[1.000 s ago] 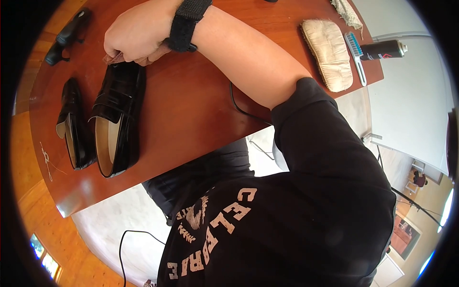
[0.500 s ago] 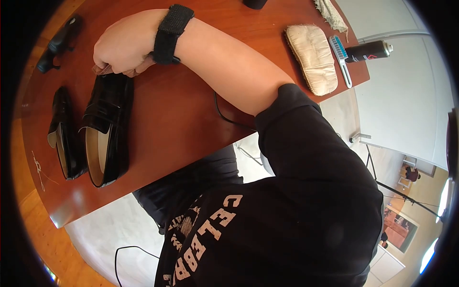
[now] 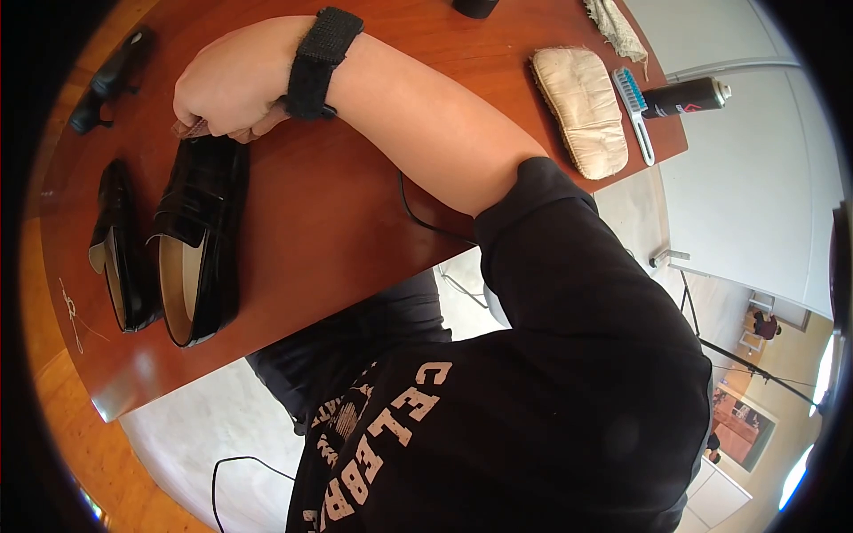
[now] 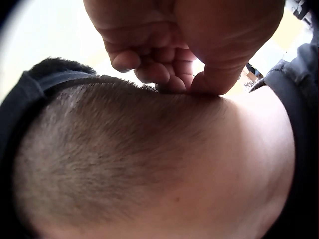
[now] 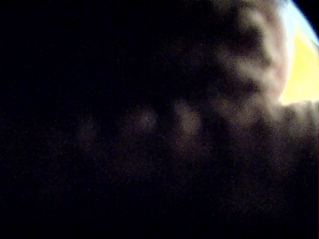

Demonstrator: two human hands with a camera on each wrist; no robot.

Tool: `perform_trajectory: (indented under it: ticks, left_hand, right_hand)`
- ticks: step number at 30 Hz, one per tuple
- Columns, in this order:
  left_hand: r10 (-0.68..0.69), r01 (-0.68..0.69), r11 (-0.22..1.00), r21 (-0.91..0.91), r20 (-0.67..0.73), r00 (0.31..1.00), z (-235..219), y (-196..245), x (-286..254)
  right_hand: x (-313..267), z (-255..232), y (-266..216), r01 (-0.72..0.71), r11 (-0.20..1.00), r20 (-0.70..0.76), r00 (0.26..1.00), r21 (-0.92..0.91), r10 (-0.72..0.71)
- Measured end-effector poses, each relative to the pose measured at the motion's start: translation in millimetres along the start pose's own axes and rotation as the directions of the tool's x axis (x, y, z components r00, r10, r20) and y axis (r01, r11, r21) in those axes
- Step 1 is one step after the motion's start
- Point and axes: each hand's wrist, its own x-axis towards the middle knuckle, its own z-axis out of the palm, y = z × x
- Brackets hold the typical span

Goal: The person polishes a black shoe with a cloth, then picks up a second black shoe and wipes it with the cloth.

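Note:
In the head view my right hand [image 3: 235,80] reaches across the table and grips a small brownish cloth [image 3: 193,130], bunched under the fingers. It presses this on the toe of a black loafer [image 3: 193,209]; the toe's tip is hidden. Beside it on the left stands another black loafer [image 3: 124,275]. The right wrist view is almost black, with only dim curled fingers [image 5: 187,122]. My left hand [image 4: 184,40] appears in the left wrist view alone. Its bent fingers and thumb touch the nape [image 4: 164,149], below short hair, between a dark strap and a dark collar.
High-heeled black shoes [image 3: 111,80] lie at the far left, and tangled string [image 3: 71,311] near the left edge. To the right are a cream pad [image 3: 582,111], a blue-bristled brush [image 3: 633,107], a spray can [image 3: 684,96] and a pale rag [image 3: 613,27]. A cable [image 3: 422,219] crosses the table edge.
The head view has shifted, so table and shoes appear farther left and lower. My right hand stays at the loafer's toe with the cloth; the last half second shows almost no motion.

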Motion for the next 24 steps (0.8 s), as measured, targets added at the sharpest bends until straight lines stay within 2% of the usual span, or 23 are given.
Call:
perform_trajectory:
  ticks: [5,8,13,16,19,20,21,22,23,24]
  left_hand:
    - [0.007,-0.007,1.0,-0.002,-0.008,1.0,-1.1,1.0,-1.0]
    - [0.016,-0.016,1.0,0.0,-0.016,1.0,-1.8,3.9,-0.6]
    - [0.042,-0.042,0.999,0.006,-0.042,0.998,-8.6,14.9,0.0]
    - [0.097,-0.095,0.995,0.026,-0.069,0.993,-16.4,37.0,0.9]
    - [0.22,-0.216,0.975,0.05,-0.109,0.969,-18.3,79.6,5.1]
    - [0.275,-0.27,0.961,0.056,-0.12,0.954,-16.2,96.9,6.5]
    - [0.324,-0.321,0.946,0.042,-0.125,0.938,-13.1,110.8,12.4]
    - [0.362,-0.36,0.932,0.042,-0.13,0.923,-8.8,119.8,16.4]
    - [0.394,-0.392,0.919,0.041,-0.139,0.909,-3.1,124.5,21.1]
    - [0.411,-0.411,0.911,0.036,-0.151,0.899,-0.5,123.7,26.8]
  right_hand:
    - [0.5,-1.1,-0.3,-0.003,1.0,0.005,1.0,0.005,0.003]
    - [9.3,16.2,12.3,0.105,0.994,-0.128,0.987,0.034,-0.1]
    - [12.3,17.8,14.0,0.133,0.991,-0.114,0.985,0.003,-0.132]
    - [14.5,18.7,17.4,0.165,0.986,-0.135,0.977,-0.011,-0.165]
    - [13.5,17.2,21.2,0.25,0.968,-0.203,0.946,-0.033,-0.252]
    - [9.6,6.0,12.6,0.17,0.984,-0.117,0.978,-0.048,-0.175]
    - [-4.8,-20.8,-1.4,0.049,0.992,-0.004,0.999,0.115,-0.049]
    - [-7.5,-35.0,-10.3,-0.017,0.982,0.087,0.996,0.188,0.0]
    - [-1.7,-6.8,-1.6,-0.029,0.943,-0.041,0.998,0.331,0.046]
    - [0.7,-2.3,7.5,0.062,0.977,-0.127,0.991,0.204,-0.036]
